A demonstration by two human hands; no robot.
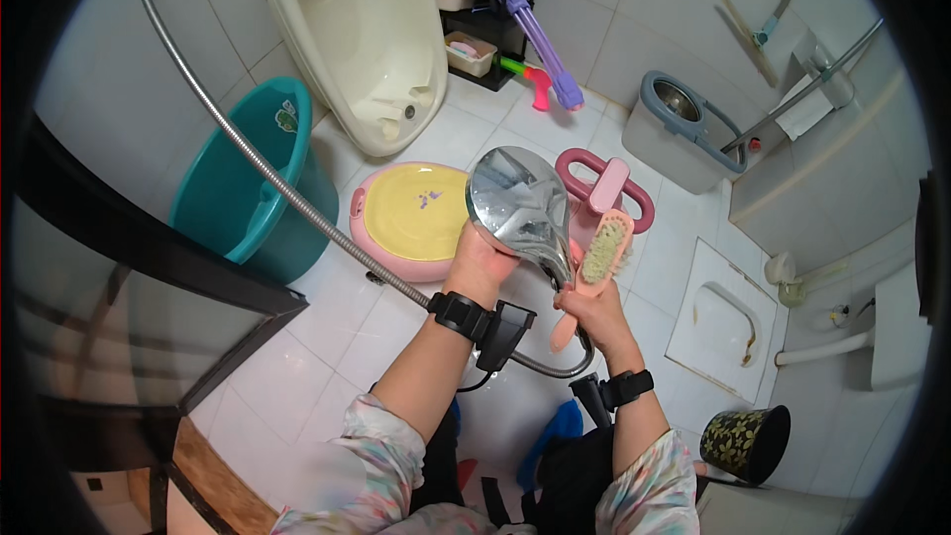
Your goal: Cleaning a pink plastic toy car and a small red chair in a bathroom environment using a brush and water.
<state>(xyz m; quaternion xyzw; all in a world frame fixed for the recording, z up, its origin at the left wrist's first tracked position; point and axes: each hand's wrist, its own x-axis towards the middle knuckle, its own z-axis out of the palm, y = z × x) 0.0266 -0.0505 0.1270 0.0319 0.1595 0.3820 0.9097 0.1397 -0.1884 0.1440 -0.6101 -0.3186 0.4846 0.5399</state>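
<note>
My right hand grips the pink handle of a scrubbing brush, its pale bristles facing up. The handle of a chrome shower head is at the same hand, and a metal hose loops below it and runs up to the upper left. Under the shower head's round head is my left hand, its fingers mostly hidden; whether it holds the head I cannot tell. Behind the hands, on the tiled floor, lies a pink and yellow plastic basin or lid. A pink plastic item with dark pink loops stands beside the brush.
A teal tub stands left, by a dark-framed glass door. Behind are a cream baby bath, a black rack and a purple toy. At right are a mop bucket, a squat toilet and a patterned bin.
</note>
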